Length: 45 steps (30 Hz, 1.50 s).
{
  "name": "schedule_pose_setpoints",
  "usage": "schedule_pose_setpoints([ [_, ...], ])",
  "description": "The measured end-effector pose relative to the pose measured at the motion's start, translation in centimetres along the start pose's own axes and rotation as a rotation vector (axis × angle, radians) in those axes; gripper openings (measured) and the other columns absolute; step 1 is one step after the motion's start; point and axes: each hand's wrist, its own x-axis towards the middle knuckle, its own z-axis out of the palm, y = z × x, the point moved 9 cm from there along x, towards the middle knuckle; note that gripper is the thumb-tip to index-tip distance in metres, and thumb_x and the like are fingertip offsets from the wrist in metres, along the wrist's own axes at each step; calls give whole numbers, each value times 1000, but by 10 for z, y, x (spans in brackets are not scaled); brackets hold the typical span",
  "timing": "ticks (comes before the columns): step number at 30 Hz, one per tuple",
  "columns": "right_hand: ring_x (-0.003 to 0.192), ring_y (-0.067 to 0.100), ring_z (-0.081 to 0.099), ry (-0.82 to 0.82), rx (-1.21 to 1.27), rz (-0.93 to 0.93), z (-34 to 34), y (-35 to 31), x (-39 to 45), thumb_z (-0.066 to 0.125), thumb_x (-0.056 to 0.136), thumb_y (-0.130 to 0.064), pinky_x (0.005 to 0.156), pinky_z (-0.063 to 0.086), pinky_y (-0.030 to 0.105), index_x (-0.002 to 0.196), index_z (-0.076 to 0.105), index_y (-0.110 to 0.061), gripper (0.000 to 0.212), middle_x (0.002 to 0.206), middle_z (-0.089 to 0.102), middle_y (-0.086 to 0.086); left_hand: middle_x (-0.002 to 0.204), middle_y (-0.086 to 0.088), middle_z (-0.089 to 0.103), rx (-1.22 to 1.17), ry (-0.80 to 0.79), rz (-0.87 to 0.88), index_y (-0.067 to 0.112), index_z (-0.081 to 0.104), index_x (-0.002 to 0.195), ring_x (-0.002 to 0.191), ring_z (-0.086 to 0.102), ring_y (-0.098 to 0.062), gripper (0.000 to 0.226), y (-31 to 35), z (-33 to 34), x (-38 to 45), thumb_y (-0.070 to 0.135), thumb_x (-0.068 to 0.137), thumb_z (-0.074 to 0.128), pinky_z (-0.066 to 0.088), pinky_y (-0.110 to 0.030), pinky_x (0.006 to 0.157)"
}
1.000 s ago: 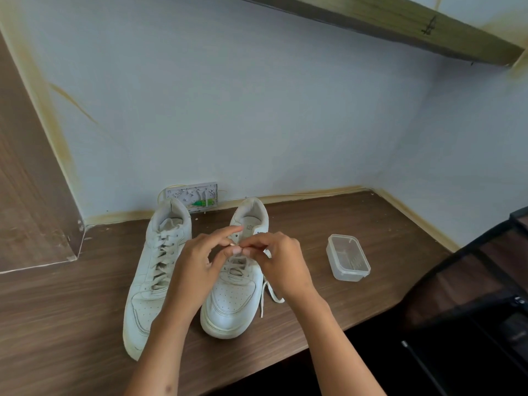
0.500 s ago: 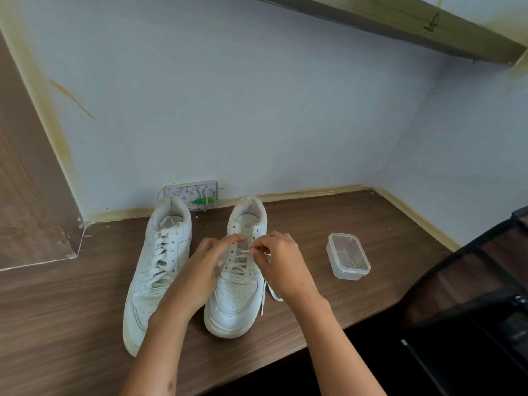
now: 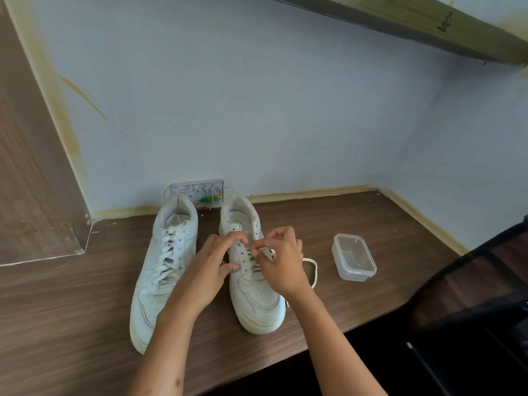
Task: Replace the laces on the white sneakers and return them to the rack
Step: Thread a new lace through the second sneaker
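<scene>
Two white sneakers stand side by side on the wooden desk (image 3: 71, 304), toes toward me. The left sneaker (image 3: 160, 270) is fully laced. The right sneaker (image 3: 254, 298) is laced only low down, and its upper eyelets are bare. My left hand (image 3: 213, 270) rests on the right sneaker's left side, fingers curled at the eyelet row. My right hand (image 3: 281, 261) pinches the white lace (image 3: 313, 267) over the tongue. A loose loop of that lace trails onto the desk to the right.
A clear plastic lidded box (image 3: 354, 257) sits on the desk right of the shoes. A white wall socket (image 3: 197, 192) is behind the heels. A wooden panel (image 3: 28, 167) stands at the left, a shelf (image 3: 428, 27) runs overhead, and a dark chair (image 3: 485, 295) is at right.
Both hands dropped from above the tongue down to the right sneaker's eyelets. The lace was drawn out, and its loose loop now lies farther right on the desk.
</scene>
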Motion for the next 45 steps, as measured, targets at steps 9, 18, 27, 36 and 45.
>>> schedule_pose_setpoints([
  [9,106,14,26,1,84,116,8,0,-2,66,92,-29,93,17,29,98,74,-34,11,117,38,-9,107,18,47,32,28,24,54,44,116,78,65,-3,54,1,-3,0,13,89,66,56,-30,79],
  [18,101,15,38,82,-144,117,-27,-5,-12,70,87,-30,93,34,32,101,49,-28,25,113,42,-9,110,17,54,-7,134,20,46,57,121,87,65,1,41,1,-14,-1,27,86,70,54,-20,76],
  [27,126,26,45,-194,-236,318,13,17,-50,66,77,-67,99,47,36,141,32,-10,93,137,38,5,94,14,54,176,318,13,19,67,88,78,54,-3,4,13,-16,-3,15,89,66,40,-11,67],
  [36,131,24,35,-108,-437,15,17,17,-50,7,91,-64,110,30,31,146,25,-9,80,148,27,9,106,3,60,433,616,70,19,66,81,102,51,-27,5,20,-65,-23,18,84,69,42,-46,84],
  [45,148,23,14,-104,-396,-71,28,36,-47,1,86,-71,119,10,29,154,15,-9,93,160,17,9,98,10,64,429,465,83,27,73,87,93,55,-17,33,29,-32,-12,53,84,55,43,-39,85],
])
